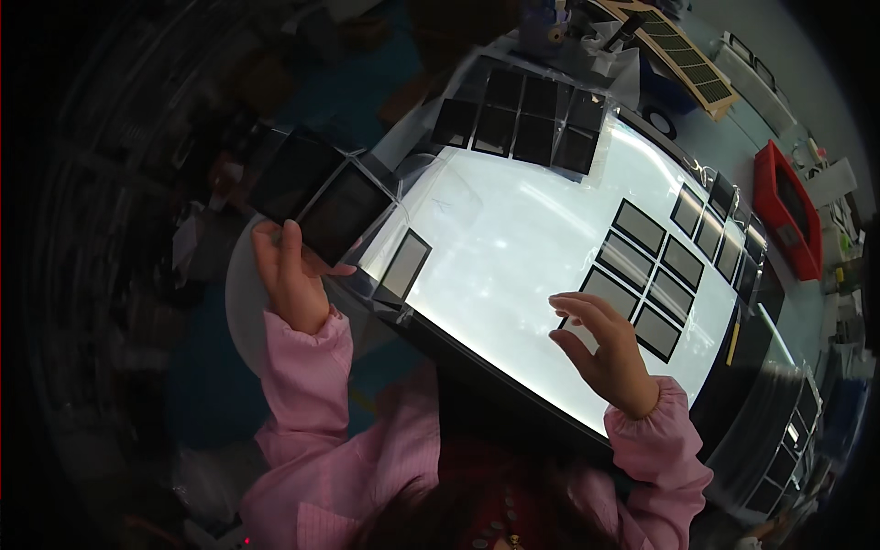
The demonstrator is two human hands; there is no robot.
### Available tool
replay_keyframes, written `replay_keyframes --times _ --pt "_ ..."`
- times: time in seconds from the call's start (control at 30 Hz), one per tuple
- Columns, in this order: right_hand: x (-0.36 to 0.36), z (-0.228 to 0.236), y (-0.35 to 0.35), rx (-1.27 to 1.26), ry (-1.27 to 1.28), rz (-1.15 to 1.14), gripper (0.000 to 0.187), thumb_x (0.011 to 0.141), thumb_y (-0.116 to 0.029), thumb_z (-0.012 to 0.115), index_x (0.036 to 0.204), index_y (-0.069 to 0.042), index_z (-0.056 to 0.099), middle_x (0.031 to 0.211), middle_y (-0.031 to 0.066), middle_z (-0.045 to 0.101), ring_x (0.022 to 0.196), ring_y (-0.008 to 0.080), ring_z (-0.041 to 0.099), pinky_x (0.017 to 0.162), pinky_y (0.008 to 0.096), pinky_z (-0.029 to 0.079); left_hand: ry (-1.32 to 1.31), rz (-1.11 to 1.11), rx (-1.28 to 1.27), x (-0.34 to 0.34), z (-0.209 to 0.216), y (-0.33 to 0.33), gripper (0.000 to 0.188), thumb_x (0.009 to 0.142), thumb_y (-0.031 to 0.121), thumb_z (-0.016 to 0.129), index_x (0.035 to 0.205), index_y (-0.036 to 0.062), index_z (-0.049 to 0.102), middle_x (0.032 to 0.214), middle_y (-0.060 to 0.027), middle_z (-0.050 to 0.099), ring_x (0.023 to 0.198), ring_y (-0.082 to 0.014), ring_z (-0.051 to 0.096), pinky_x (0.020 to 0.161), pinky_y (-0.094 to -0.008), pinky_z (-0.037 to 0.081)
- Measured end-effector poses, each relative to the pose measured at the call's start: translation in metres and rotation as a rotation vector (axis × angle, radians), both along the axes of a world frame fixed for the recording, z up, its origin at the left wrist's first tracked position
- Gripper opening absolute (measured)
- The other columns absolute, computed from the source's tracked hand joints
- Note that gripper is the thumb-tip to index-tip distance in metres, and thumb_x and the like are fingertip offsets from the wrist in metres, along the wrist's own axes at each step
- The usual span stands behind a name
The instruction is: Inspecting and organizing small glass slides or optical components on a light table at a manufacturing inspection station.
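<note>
My left hand [295, 284] is closed on the near edge of a clear plastic sheet of dark panels [346, 213], with the thumb on top. It is raised beyond the left edge of a glowing light table [495, 266]. Just right of it, a single black-framed panel [403, 268] lies at the table's corner. Over the right part of the lit surface hovers my right hand [610, 353], thumb and fingers apart, nothing visible between them. Beneath and beyond its fingers several black-framed grey panels [640, 227] lie in two rows; the hand partly hides the nearest ones.
Another clear sheet of dark panels [522, 115] lies across the table's far edge. More framed panels [709, 234] rest at the right edge. Farther right are a red tray [788, 211], a yellow stick [733, 341] and bagged panels [784, 458]. A slatted tan frame [683, 55] stands at the back.
</note>
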State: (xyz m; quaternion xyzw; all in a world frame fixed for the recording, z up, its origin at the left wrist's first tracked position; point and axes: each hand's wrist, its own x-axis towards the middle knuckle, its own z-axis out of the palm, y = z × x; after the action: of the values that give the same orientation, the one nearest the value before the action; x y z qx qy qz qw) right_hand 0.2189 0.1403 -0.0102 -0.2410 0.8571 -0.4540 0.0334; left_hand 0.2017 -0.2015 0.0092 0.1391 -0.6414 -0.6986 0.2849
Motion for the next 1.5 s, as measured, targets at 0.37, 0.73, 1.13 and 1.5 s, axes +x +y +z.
replay_keyframes --times 0.37,0.73,1.13,1.5 --pt "0.013 0.012 0.005 -0.909 -0.729 0.098 0.083 0.082 -0.024 0.084 0.143 0.009 0.040 0.126 0.0271 0.062 0.118 0.0366 0.063 0.101 0.0435 0.051 0.197 -0.473 0.321 -0.009 0.017 0.112 0.031 0.107 0.028 0.044 0.129 0.0066 0.040 0.111 -0.0184 0.069 0.076 -0.0313 0.075 0.048 -0.0315 0.061" --pt "0.023 0.033 0.021 -0.318 0.184 0.212 0.021 0.084 -0.004 0.076 0.105 -0.002 0.071 0.099 0.0098 0.076 0.085 0.0251 0.071 0.078 0.0353 0.054 -0.120 -0.551 0.490 -0.013 -0.040 0.126 0.019 0.104 0.021 0.051 0.117 0.0068 0.047 0.101 -0.0182 0.071 0.056 -0.0244 0.069 0.044 -0.0305 0.055" --pt "0.017 0.035 0.022 0.199 -0.858 0.246 0.048 0.097 -0.040 0.065 0.071 0.000 0.069 0.065 0.0069 0.069 0.060 0.0143 0.068 0.052 0.0269 0.050 -0.282 -1.215 0.585 0.035 -0.056 0.097 0.063 0.106 0.045 0.037 0.158 0.0127 0.024 0.148 -0.0270 0.045 0.130 -0.0447 0.053 0.109 -0.0536 0.044" --pt "0.029 0.003 0.002 0.310 0.464 0.073 0.053 0.076 -0.022 0.077 0.127 -0.015 0.064 0.115 0.0046 0.062 0.099 0.0248 0.061 0.082 0.0380 0.050 -0.462 -1.193 0.645 0.045 -0.052 0.094 0.058 0.109 0.026 0.033 0.161 0.0136 0.010 0.136 -0.0274 0.057 0.128 -0.0280 0.057 0.109 -0.0389 0.045"
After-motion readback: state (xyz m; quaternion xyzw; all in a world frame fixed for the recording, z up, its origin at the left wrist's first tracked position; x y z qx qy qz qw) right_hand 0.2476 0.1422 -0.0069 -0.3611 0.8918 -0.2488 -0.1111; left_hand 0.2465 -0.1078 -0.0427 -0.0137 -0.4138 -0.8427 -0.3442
